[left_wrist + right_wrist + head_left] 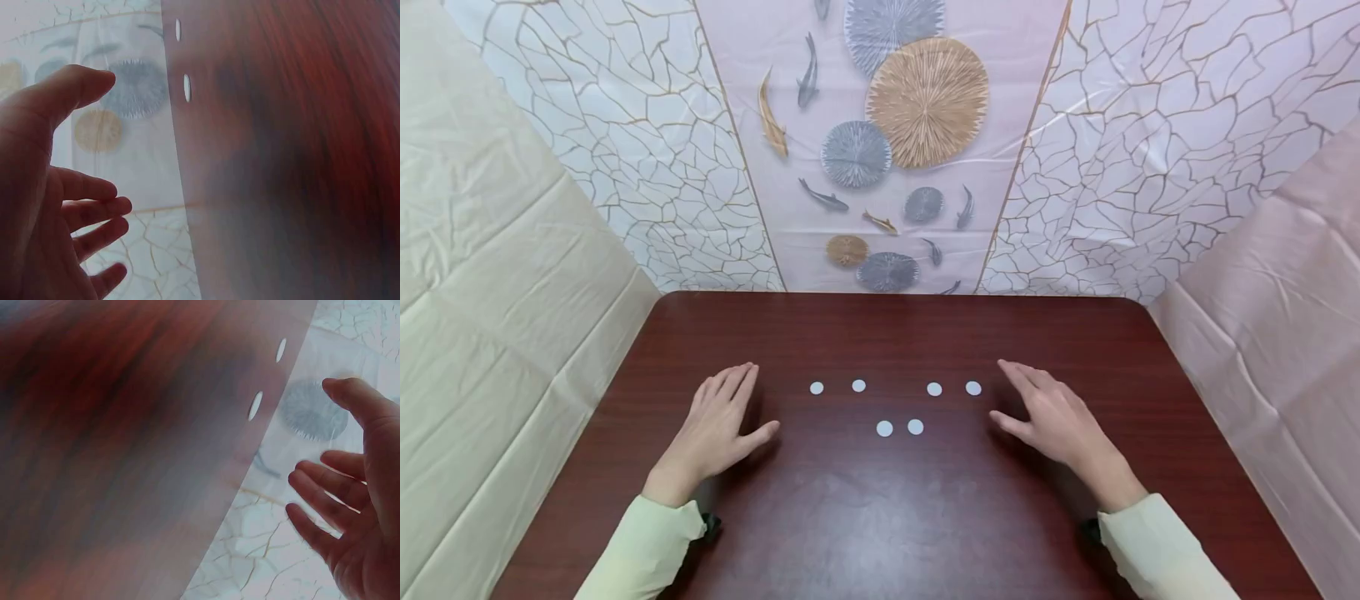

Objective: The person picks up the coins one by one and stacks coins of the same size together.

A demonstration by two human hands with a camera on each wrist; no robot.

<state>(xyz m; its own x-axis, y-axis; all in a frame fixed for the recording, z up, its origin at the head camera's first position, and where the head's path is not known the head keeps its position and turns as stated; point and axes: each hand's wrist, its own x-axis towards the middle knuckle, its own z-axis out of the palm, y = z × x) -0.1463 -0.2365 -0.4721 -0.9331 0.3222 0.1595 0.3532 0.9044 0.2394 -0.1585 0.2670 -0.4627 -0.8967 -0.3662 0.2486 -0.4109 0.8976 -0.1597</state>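
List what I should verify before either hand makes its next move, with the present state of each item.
1. Left hand empty: ok, fingers relaxed, nothing held.
2. Right hand empty: ok, nothing in its fingers or palm.
3. Six white discs in view: ok, four in the farther row, two nearer the person.
4. Discs separate: ok, none touch or overlap.
5. Hands apart from the discs: ok, a gap shows on both sides.
6. Discs loose on the reddish-brown wood-grain tabletop, not stuck down: cannot tell.
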